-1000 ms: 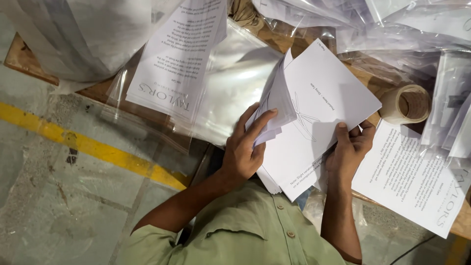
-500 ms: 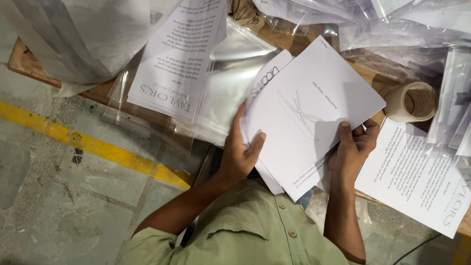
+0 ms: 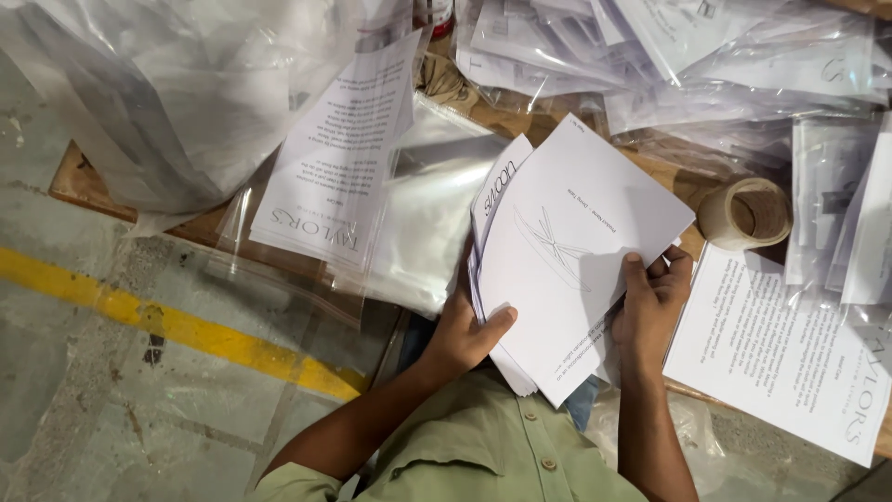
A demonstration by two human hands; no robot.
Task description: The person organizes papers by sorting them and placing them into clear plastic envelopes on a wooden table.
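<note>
A wooden table (image 3: 520,116) is strewn with plastic bags (image 3: 427,214); at its near edge a paper stack (image 3: 567,251) is clamped by left hand (image 3: 465,335) and right hand (image 3: 650,302)

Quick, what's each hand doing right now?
Left hand: closed on the stack of white sheets, thumb on top.
Right hand: gripping the same stack at its other edge.

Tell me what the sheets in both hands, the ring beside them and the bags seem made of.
Sheets: thin matte white paper, by the look; they flex in the left hand and right hand. Ring: probably a cardboard tape core, tan and dull. Bags: clear glossy plastic film, wrinkled, with glare.
</note>
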